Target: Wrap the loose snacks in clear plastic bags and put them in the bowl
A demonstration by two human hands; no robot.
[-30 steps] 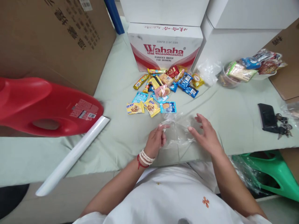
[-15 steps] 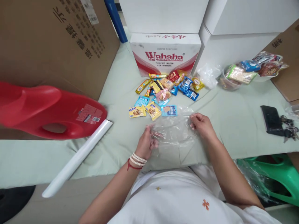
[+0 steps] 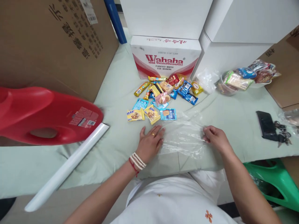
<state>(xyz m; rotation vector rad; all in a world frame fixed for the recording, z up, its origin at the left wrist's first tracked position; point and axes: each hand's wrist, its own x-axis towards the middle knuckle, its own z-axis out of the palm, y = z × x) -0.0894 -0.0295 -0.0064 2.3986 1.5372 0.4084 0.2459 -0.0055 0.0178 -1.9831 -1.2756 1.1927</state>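
A clear plastic bag (image 3: 183, 140) lies spread on the pale green cloth between my hands. My left hand (image 3: 150, 140) rests palm down at the bag's left edge, fingers spread. At the opposite edge, my right hand (image 3: 216, 137) pinches the film between thumb and fingers. Just beyond the bag are a blue snack packet (image 3: 168, 114) and two yellow cookie packets (image 3: 135, 115). Behind these sits a loose heap of small wrapped snacks (image 3: 165, 88) in yellow, pink, red and blue.
A Wahaha water carton (image 3: 165, 59) stands behind the snacks. Plastic tubs of packaged snacks (image 3: 240, 81) and a crumpled clear bag (image 3: 206, 79) are to its right. A black wallet with keys (image 3: 266, 126) lies at right. On the left are a red stool (image 3: 60, 115) and a white tube (image 3: 67, 168).
My left hand has let go of the bag's edge and now lies flat on it. My right hand has moved rightward and nearer with its edge, so the bag is flatter and wider.
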